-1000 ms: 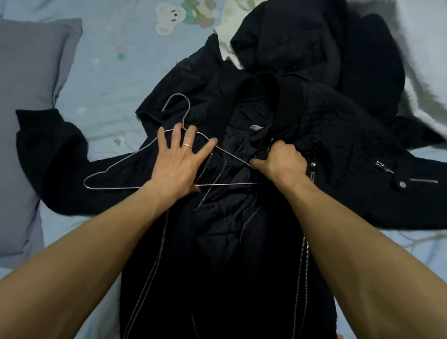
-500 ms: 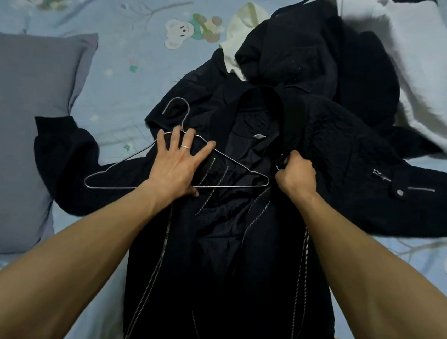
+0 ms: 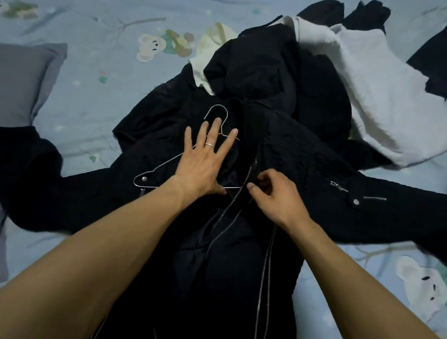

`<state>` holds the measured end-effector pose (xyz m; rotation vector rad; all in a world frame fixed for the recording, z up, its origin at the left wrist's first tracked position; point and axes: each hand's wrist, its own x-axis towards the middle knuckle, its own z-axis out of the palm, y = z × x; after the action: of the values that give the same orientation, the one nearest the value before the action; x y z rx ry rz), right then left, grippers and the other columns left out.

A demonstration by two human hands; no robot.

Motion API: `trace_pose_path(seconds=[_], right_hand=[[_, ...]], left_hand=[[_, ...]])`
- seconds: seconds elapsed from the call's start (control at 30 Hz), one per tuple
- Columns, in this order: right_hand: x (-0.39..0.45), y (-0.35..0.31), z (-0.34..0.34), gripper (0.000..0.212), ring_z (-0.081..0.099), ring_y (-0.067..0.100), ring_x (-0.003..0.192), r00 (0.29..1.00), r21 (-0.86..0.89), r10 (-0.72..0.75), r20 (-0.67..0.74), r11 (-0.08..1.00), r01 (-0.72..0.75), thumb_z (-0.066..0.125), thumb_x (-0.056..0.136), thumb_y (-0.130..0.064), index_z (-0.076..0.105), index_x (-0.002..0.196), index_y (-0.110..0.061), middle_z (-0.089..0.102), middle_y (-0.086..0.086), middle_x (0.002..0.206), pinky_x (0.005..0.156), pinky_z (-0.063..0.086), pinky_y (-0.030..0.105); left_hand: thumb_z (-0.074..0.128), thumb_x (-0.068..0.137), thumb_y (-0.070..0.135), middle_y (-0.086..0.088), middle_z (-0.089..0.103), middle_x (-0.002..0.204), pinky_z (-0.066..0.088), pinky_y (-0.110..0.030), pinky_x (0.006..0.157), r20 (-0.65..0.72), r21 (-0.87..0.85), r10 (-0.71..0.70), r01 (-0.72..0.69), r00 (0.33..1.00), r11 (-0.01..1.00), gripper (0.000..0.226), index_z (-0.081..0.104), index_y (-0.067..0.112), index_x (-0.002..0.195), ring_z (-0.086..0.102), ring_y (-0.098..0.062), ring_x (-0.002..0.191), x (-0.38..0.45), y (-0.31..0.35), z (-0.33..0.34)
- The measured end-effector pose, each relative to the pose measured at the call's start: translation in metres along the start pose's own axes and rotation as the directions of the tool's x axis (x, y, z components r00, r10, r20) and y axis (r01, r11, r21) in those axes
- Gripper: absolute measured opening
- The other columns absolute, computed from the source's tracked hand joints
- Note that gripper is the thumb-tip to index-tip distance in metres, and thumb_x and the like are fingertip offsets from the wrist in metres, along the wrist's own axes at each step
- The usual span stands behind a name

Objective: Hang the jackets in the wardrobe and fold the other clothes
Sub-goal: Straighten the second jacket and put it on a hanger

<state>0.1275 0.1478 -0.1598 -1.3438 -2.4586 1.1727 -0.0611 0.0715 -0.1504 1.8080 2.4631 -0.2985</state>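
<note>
1. Whereas half a second earlier the thin silver wire hanger (image 3: 162, 167) lay wholly on top of the black quilted zip-front jacket (image 3: 286, 159), its right end is now hidden under the jacket's right front panel, and only its hook and left arm show at the frame's centre.
2. Left hand (image 3: 204, 162): flat on the hanger's neck, fingers (image 3: 215, 130) straight and spread, a plain ring on one of them; it lies higher in the frame than before, its fingertips now beside the hook.
3. Right hand (image 3: 277, 193): fingers curled, thumb and forefinger pinching the jacket's zipper edge just right of the left hand; earlier it gripped the fabric higher up, near the collar.
4. Jacket: spread open, front upward, on the light blue bear-print bedsheet (image 3: 108, 21), sleeves stretched toward the left and right edges of the frame, hem at the bottom edge.
5. Heap of further dark garments (image 3: 267, 72): directly above the jacket's collar, touching it, with a pale cream garment (image 3: 212, 45) showing at the heap's left side.
6. White fleecy garment (image 3: 382, 97): upper right of the frame, overlapping the dark heap.
7. Grey pillow (image 3: 6, 121): left edge of the frame, its lower part beside the jacket's left sleeve.
</note>
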Motion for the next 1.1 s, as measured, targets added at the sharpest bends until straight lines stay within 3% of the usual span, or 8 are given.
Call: trace_pose_path(seconds=[0.23, 0.33, 0.43, 0.6, 0.77, 0.87, 0.97, 1.1], right_hand=[[0.018, 0.0, -0.016, 0.033, 0.058, 0.019, 0.095, 0.989, -0.147, -0.139, -0.053, 0.981, 0.13, 0.053, 0.097, -0.034, 0.055, 0.124, -0.014, 0.053, 0.002, 0.118, 0.076, 0.052, 0.038], [0.027, -0.011, -0.019, 0.028, 0.057, 0.023, 0.098, 0.976, -0.182, -0.213, -0.043, 0.962, 0.202, 0.048, 0.098, -0.019, 0.056, 0.123, -0.011, 0.052, 0.005, 0.119, 0.076, 0.05, 0.038], [0.03, -0.02, -0.021, 0.028, 0.057, 0.025, 0.101, 0.984, -0.213, -0.179, 0.02, 0.961, 0.179, 0.045, 0.097, -0.015, 0.057, 0.122, -0.011, 0.054, 0.007, 0.119, 0.08, 0.051, 0.041], [0.033, -0.041, -0.011, 0.024, 0.054, 0.022, 0.104, 0.936, -0.266, -0.352, 0.023, 0.9, 0.345, 0.051, 0.096, -0.023, 0.058, 0.116, -0.011, 0.053, 0.004, 0.115, 0.074, 0.05, 0.036], [0.032, -0.07, 0.025, 0.038, 0.045, 0.027, 0.118, 0.88, -0.374, -0.465, 0.098, 0.802, 0.465, 0.057, 0.089, -0.016, 0.054, 0.126, -0.008, 0.047, 0.01, 0.13, 0.087, 0.048, 0.036], [0.043, -0.085, 0.04, 0.073, 0.017, 0.035, 0.146, 0.858, -0.506, -0.469, 0.208, 0.699, 0.505, 0.062, 0.085, -0.016, 0.03, 0.15, -0.011, 0.022, 0.013, 0.158, 0.118, 0.025, 0.045], [0.065, -0.095, 0.05, 0.086, -0.008, 0.037, 0.15, 0.837, -0.644, -0.431, 0.337, 0.543, 0.539, 0.053, 0.092, -0.02, -0.002, 0.157, -0.016, -0.002, 0.006, 0.165, 0.121, 0.002, 0.051], [0.085, -0.098, 0.046, 0.084, 0.013, 0.039, 0.146, 0.86, -0.694, -0.386, 0.333, 0.517, 0.501, 0.06, 0.085, -0.015, 0.013, 0.155, -0.016, 0.023, 0.008, 0.156, 0.12, 0.009, 0.053]], left_hand=[[0.081, 0.065, 0.059, -0.023, 0.028, 0.148, 0.037, -0.049, 0.106, -0.029, -0.12, -0.107, 0.103, 0.994, 0.987, 0.127, 0.004, 0.019, 0.157, 0.039, -0.037, 0.129, -0.011, -0.014, 0.007], [0.076, 0.07, 0.063, -0.021, 0.029, 0.152, 0.028, -0.053, 0.113, -0.13, -0.171, -0.086, 0.063, 0.988, 0.983, 0.12, 0.007, 0.018, 0.157, 0.037, -0.036, 0.133, 0.012, -0.004, 0.004], [0.067, 0.075, 0.07, -0.019, 0.016, 0.159, 0.009, -0.06, 0.117, -0.108, -0.173, -0.209, 0.188, 0.972, 0.967, 0.12, -0.005, 0.018, 0.157, 0.02, -0.035, 0.145, 0.016, 0.005, 0.01], [0.08, 0.072, 0.048, -0.019, -0.004, 0.16, 0.005, -0.061, 0.118, -0.191, -0.15, -0.298, 0.273, 0.935, 0.95, 0.121, -0.004, 0.023, 0.156, 0.004, -0.039, 0.147, -0.024, -0.008, 0.033], [0.077, 0.071, 0.046, -0.016, 0.007, 0.161, 0.008, -0.062, 0.117, 0.037, -0.379, -0.577, 0.545, 0.816, 0.748, 0.117, 0.0, 0.022, 0.156, 0.011, -0.038, 0.145, -0.05, -0.022, 0.046], [0.078, 0.076, 0.03, -0.011, 0.001, 0.162, 0.024, -0.055, 0.118, 0.055, -0.58, -0.544, 0.47, 0.837, 0.665, 0.11, 0.004, 0.024, 0.157, 0.01, -0.035, 0.148, -0.054, -0.026, 0.049], [0.077, 0.078, 0.02, 0.002, -0.002, 0.163, 0.037, -0.038, 0.112, 0.018, -0.731, -0.5, 0.353, 0.866, 0.584, 0.107, 0.005, 0.032, 0.156, 0.017, -0.023, 0.148, -0.064, -0.038, 0.055], [0.074, 0.086, 0.031, -0.003, 0.029, 0.151, 0.038, -0.015, 0.097, -0.098, -0.759, -0.565, 0.306, 0.819, 0.575, 0.07, 0.037, 0.02, 0.144, 0.035, 0.005, 0.121, -0.082, -0.061, 0.065]])
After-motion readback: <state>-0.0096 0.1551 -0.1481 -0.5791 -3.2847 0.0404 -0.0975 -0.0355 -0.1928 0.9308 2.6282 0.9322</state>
